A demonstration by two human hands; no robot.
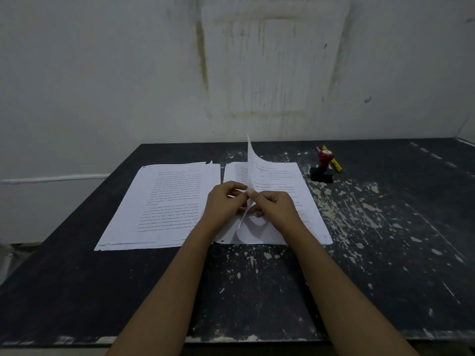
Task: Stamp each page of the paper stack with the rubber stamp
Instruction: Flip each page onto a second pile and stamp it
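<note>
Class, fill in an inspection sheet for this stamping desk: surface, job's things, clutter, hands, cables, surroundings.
Surface: black table, paint flaked pale.
Job's things: left stack flat; right stack with lifted sheet standing curled; rubber stamp upright, apart at right rear.
Clutter: yellow and pink pens behind the stamp.
Hands: left hand and right hand both pinch the lifted sheet.
Cables: white strip on left wall; cable or trim, cannot tell.
Surroundings: stained white wall.
</note>
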